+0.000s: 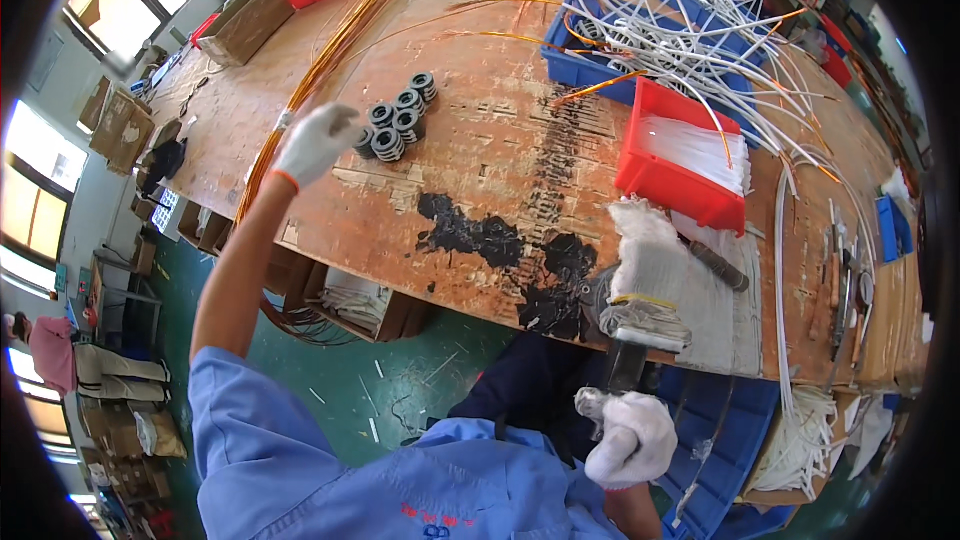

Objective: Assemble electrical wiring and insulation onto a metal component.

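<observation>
Left gloved hand (pixel 318 144) beside stacked dark rings (pixel 411 133) on wooden tabletop (pixel 490 145), fingers loosely curled, grasp unclear; rings clustered, likely for easy reach. Right gloved hand (pixel 632 440) clenched near black bar (pixel 626 367) at its edge; whether holding anything, cannot tell.

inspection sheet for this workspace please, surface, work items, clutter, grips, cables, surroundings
Surface: brown wooden table, worn, with black patches.
Work items: stacked dark rings near the left hand.
Clutter: red bin of white strips; blue bin behind it.
Grips: left hand gloved, ring contact unclear; right hand gloved, curled, contents unclear.
Cables: orange wires at left; white strands heaped over the blue bin.
Surroundings: green floor, scattered white scraps.
</observation>
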A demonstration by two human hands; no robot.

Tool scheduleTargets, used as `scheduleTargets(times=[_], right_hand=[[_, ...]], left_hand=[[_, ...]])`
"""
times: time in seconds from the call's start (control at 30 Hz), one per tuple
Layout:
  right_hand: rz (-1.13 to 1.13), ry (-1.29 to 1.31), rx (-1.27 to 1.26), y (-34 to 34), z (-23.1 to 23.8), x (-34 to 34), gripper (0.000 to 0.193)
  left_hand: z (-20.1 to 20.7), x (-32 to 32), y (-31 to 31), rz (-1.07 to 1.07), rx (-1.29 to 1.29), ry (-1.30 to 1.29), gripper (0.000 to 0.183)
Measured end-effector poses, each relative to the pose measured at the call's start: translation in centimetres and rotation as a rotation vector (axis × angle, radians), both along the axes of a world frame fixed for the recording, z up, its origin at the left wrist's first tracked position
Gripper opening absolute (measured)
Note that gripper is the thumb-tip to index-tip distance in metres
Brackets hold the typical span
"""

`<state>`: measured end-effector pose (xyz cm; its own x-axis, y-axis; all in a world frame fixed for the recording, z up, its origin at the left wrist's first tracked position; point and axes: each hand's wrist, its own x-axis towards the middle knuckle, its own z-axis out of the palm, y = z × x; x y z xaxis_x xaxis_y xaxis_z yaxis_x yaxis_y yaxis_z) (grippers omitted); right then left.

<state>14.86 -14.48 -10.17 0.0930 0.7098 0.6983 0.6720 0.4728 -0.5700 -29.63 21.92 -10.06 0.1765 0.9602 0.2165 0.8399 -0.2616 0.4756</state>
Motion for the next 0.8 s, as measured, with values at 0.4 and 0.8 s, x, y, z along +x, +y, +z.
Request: scheduleTargets(times=[0.4,0.8], right_hand=[[-0.089,-0.049,0.063,-0.4,-0.7,-0.4,0.011],[0.028,0.095,0.052,0.4,0.7,-0.5,0.005]], left_hand=[[-5.1,6.1,-3.2,0.117,0.093,0.257,0.039],[-1.9,8.7,-6.1,-0.03,-0.46,-0.438,0.035]])
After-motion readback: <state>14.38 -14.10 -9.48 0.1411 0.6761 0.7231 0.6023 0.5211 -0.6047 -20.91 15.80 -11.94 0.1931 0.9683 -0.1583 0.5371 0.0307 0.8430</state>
